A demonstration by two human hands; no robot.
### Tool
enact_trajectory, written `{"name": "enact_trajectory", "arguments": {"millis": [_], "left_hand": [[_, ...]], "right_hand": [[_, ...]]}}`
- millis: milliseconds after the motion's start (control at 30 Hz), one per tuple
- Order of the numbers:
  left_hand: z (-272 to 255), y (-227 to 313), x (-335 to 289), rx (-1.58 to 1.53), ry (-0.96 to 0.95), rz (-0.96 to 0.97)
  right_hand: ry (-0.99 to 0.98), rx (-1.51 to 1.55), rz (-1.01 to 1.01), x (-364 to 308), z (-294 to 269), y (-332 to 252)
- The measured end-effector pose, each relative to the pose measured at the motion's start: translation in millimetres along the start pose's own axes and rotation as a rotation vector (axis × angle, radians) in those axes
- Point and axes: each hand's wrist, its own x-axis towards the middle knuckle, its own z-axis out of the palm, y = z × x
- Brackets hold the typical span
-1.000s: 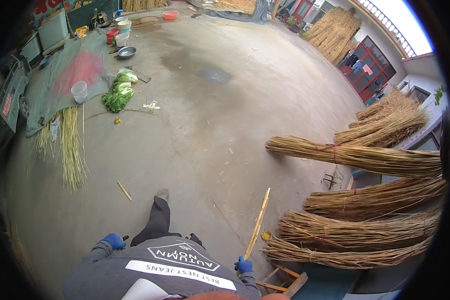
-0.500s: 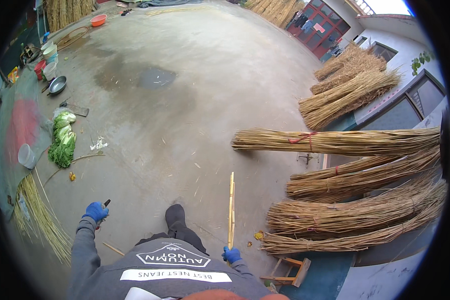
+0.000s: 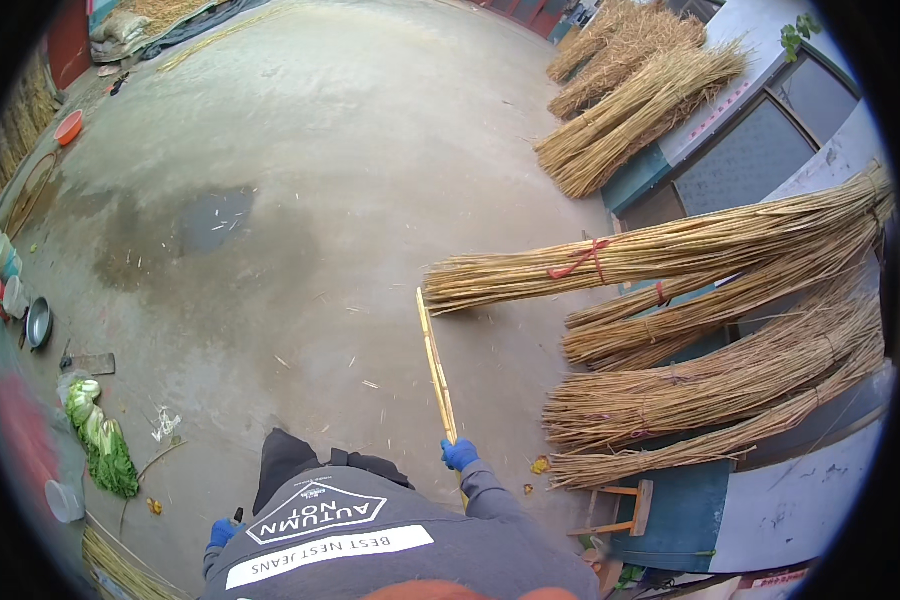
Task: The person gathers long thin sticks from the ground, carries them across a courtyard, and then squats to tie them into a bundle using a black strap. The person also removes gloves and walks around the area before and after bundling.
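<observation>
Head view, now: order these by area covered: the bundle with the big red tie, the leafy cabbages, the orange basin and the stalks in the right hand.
1. Red-tied bundle
2. Leafy cabbages
3. Stalks in the right hand
4. Orange basin

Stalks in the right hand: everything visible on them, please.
The stalks are long, slender and pale yellow, like dry reed or cane, with darker marks along them. At least two lie side by side; the exact count is unclear. Nearly straight, they point forward, leaning left. The blue-gloved right hand grips them, with a short stretch showing behind it. Their far tip appears beside a red-tied bundle; contact is unclear.
</observation>
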Motion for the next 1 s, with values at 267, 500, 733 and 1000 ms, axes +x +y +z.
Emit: {"name": "enact_trajectory", "arguments": {"millis": [267,500,733,1000], "left_hand": [[-191.6,130.2,243.3,0.308,-0.048,0.207],[-411.4,359.2,434.2,0.399,0.130,0.295],[-460.6,519.0,558.4,-0.045,0.008,0.006],[-440.6,597.4,628.0,0.108,-0.245,-0.029]], "right_hand": [[0.108,-0.177,0.086,121.0,60.3,-152.6],[0.061,0.076,0.079,169.5,81.5,-321.7],[-0.016,0.006,0.046,312.6,36.8,-535.1],[-0.080,0.136,0.057,528.8,-26.1,-723.6]]}}
